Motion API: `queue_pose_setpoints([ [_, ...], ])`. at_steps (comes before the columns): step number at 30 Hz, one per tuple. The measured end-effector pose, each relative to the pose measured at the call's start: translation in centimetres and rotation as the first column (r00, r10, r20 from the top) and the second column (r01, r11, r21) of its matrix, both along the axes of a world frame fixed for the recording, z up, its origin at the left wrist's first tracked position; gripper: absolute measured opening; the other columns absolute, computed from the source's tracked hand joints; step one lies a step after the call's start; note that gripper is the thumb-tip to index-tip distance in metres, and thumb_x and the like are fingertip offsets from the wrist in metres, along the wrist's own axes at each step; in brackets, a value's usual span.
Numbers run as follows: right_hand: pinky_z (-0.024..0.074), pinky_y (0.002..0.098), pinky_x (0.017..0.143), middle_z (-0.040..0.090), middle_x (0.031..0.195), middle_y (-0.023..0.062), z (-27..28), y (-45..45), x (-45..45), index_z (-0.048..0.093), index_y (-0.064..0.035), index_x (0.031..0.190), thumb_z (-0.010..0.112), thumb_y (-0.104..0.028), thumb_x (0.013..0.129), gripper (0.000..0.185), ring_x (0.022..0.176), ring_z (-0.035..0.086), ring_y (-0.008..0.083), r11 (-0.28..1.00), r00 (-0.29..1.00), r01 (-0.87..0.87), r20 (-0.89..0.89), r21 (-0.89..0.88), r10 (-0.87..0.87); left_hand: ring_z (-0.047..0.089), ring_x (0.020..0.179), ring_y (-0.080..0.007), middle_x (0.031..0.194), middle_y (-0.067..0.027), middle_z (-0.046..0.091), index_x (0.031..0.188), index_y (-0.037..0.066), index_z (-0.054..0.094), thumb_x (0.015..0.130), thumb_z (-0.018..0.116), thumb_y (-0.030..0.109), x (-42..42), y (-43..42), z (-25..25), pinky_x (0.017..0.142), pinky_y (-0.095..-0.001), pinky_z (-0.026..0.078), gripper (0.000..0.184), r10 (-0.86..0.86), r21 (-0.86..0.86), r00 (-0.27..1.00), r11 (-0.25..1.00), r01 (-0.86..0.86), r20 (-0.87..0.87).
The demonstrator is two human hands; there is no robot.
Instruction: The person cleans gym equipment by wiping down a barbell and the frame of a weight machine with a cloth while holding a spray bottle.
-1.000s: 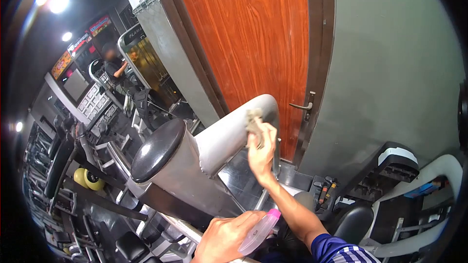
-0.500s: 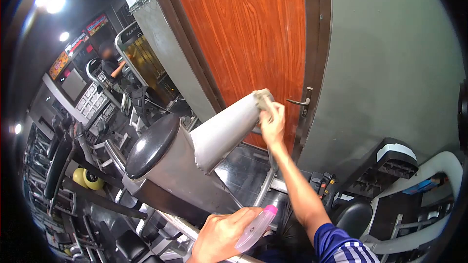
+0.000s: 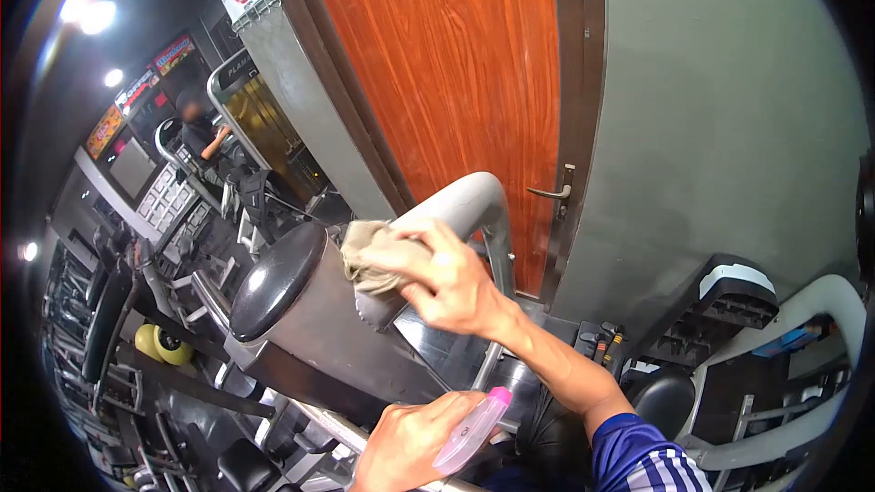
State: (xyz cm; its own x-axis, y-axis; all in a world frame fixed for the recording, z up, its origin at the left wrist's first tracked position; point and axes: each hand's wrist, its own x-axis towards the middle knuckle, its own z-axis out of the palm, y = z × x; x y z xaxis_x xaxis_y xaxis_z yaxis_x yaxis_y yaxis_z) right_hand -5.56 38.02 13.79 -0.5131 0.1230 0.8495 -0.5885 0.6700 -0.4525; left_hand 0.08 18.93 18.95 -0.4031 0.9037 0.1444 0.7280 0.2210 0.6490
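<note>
Since the earlier frame, one bunched cloth (image 3: 369,255) has travelled from the far bend of one grey tube (image 3: 460,200) to its near end, just beside one black pad (image 3: 278,282). I watch the right hand (image 3: 447,282) gripping it from above, fingers directed left, the bare forearm slanting up and leftward out of one blue sleeve (image 3: 643,456). Crumpled as it is, I cannot tell the cloth's long axis. Low in my view, the left hand (image 3: 410,445) stays curled round one clear bottle (image 3: 465,440), tilted, its pink cap (image 3: 500,395) pointing up and right.
</note>
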Motion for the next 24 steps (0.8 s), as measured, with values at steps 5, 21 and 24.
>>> queue_pose_setpoints([
  [5,0.0472,0.0399,0.085,0.059,0.107,0.0098,2.1,2.1,-0.6,0.064,-0.0181,0.115,0.064,-0.002,0.08,0.039,0.096,0.057,0.0312,0.992,0.981,0.096,0.162,0.079,-0.108,0.069,0.087,-0.0304,0.101,-0.0101,0.07,0.111,0.013,0.067,0.079,0.07,0.012,0.0,-0.2,0.2,0.073,-0.0352,0.055,0.032,0.008,0.006,1.0,1.0,-0.008,0.022],
  [21,0.0446,0.0421,0.099,0.05,0.12,0.0168,-4.6,12.9,-6.2,0.065,-0.0157,0.117,0.057,-0.009,0.09,0.029,0.113,0.054,0.0359,0.933,0.824,0.331,0.438,0.139,-0.358,0.069,0.083,-0.0319,0.096,-0.0117,0.07,0.107,0.011,0.069,0.079,0.07,0.012,-0.5,-0.5,-0.5,0.071,-0.0361,0.055,0.027,0.012,-0.036,1.0,0.999,-0.011,0.02],
  [24,0.0415,0.0415,0.102,0.052,0.118,0.0151,-7.0,17.2,-8.1,0.064,-0.0143,0.119,0.055,-0.014,0.092,0.029,0.113,0.051,0.0314,0.9,0.688,0.424,0.609,0.104,-0.395,0.069,0.083,-0.032,0.096,-0.0117,0.07,0.106,0.011,0.069,0.08,0.069,0.011,-0.4,-0.6,-0.6,0.072,-0.0359,0.054,0.026,0.031,-0.059,0.999,0.998,-0.029,0.034],
])
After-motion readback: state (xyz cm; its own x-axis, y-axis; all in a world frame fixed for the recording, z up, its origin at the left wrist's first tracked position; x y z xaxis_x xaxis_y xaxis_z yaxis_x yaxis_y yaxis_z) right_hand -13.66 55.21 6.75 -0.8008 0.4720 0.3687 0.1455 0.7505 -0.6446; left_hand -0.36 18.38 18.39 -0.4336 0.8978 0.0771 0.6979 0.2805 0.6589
